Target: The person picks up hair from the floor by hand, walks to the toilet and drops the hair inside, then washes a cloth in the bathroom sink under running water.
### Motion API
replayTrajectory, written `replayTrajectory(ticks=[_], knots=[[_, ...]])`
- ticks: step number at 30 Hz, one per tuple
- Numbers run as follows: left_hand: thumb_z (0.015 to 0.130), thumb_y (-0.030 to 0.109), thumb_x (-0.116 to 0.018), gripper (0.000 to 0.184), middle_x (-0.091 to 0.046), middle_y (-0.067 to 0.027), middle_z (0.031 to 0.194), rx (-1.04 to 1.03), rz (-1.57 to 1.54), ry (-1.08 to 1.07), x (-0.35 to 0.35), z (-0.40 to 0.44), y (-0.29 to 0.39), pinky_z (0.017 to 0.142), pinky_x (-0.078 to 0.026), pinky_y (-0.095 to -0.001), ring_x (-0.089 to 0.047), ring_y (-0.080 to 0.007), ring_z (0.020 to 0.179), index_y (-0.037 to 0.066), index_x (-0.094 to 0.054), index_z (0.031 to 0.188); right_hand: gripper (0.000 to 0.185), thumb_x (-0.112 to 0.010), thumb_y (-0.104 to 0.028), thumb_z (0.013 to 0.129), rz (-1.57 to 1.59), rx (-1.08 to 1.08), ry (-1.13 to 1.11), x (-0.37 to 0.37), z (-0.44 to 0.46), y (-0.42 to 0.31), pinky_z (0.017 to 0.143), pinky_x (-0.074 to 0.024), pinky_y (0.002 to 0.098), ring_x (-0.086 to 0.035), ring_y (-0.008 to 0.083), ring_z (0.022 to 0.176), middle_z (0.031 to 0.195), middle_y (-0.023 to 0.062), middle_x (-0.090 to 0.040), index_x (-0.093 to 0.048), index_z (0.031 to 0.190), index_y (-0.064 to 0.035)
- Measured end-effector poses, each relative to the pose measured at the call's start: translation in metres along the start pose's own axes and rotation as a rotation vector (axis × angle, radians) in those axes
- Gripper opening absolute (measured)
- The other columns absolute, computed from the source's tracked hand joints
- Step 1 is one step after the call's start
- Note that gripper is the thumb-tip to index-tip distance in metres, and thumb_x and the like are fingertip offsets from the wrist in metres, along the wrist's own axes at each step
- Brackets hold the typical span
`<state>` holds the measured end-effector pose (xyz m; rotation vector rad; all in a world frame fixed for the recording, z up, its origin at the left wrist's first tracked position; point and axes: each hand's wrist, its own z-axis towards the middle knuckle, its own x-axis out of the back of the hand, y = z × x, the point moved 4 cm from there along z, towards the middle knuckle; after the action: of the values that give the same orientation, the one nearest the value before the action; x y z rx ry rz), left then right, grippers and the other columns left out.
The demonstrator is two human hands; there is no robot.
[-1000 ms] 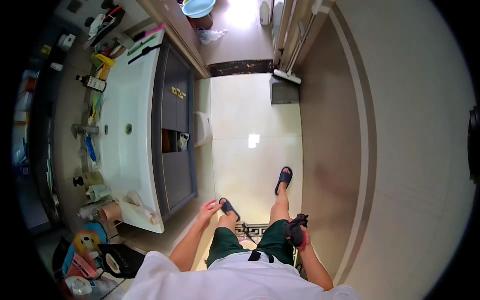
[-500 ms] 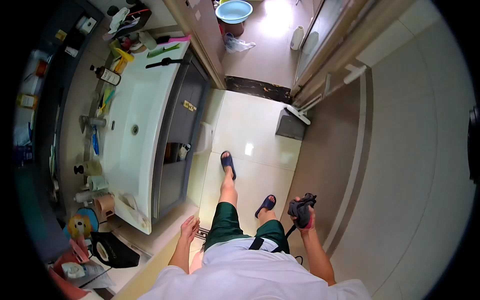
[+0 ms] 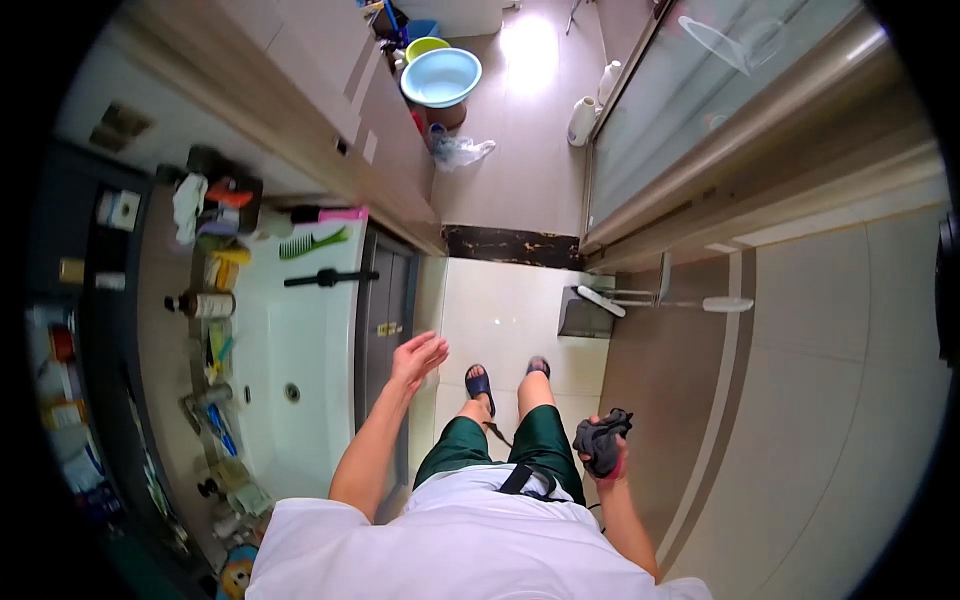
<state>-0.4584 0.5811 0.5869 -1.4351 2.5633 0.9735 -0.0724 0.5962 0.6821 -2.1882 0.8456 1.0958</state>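
Observation:
My right hand (image 3: 612,468) is closed around a crumpled dark grey cloth (image 3: 599,440), held low beside my right thigh. The cloth hides most of the palm. Out in front of the washbasin cabinet, my left hand (image 3: 418,361) is raised with its fingers stretched out and nothing in it. Nearest to that hand is the grey cabinet front (image 3: 386,300) under the white washbasin (image 3: 290,345). A black strap-like item (image 3: 330,278) and a green comb (image 3: 314,243) lie on the basin's far end.
A dark stone threshold (image 3: 512,247) crosses the doorway ahead. Beyond it are a light-blue basin (image 3: 441,78), a clear plastic bag (image 3: 463,151) and a white bottle (image 3: 582,121). A dustpan (image 3: 586,314) and a white-handled tool (image 3: 728,304) stand against the right wall. Bottles line the sink's back edge.
I have stepped forward, so the doorway and basin beyond look closer. My left hand has swung forward and up. The cloth stays in my right hand.

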Motion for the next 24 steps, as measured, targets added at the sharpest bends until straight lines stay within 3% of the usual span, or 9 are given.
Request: replayTrajectory(ticks=[3,9,16,24], knots=[[0.08,0.0,-0.065,0.037,-0.061,-0.0184,0.099,-0.056,0.014,-0.102,-0.083,0.044,0.059,0.081,-0.055,-0.0363,-0.064,-0.025,0.087,-0.004,-0.048,0.112,0.04,-0.062,-0.028,0.081,0.018,0.026,-0.034,-0.028,0.043,-0.017,0.061,-0.0517,0.035,-0.047,0.024,0.1,0.116,0.0065,-0.044,-0.049,0.116,-0.0161],[0.069,-0.005,-0.073,0.034,-0.065,-0.0125,0.084,-0.232,-0.099,-0.009,-0.199,0.092,0.151,0.071,-0.058,-0.0346,-0.066,-0.0211,0.076,0.001,-0.053,0.096,0.04,-0.061,-0.028,0.082,-0.04,-0.026,-0.199,-0.082,0.19,-0.091,0.061,-0.0517,0.0353,-0.046,0.0236,0.1,0.117,0.0062,-0.042,-0.048,0.118,-0.0153],[0.072,-0.002,-0.072,0.035,-0.064,-0.0124,0.086,-0.286,-0.22,0.029,-0.263,0.144,0.208,0.075,-0.057,-0.0347,-0.065,-0.0211,0.079,0.0,-0.052,0.101,0.04,-0.061,-0.027,0.083,-0.06,-0.146,-0.351,-0.205,0.35,-0.158,0.062,-0.0524,0.0358,-0.046,0.0239,0.101,0.117,0.0067,-0.04,-0.047,0.119,-0.0148],[0.084,0.0,-0.059,0.028,-0.063,-0.0177,0.096,-0.293,-0.278,-0.074,-0.318,0.238,0.293,0.086,-0.053,-0.0393,-0.063,-0.0286,0.092,-0.005,-0.05,0.11,0.04,-0.062,-0.027,0.081,-0.092,-0.145,-0.274,-0.274,0.483,-0.187,0.059,-0.0514,0.0345,-0.049,0.0257,0.098,0.113,0.0085,-0.044,-0.049,0.116,-0.013]])
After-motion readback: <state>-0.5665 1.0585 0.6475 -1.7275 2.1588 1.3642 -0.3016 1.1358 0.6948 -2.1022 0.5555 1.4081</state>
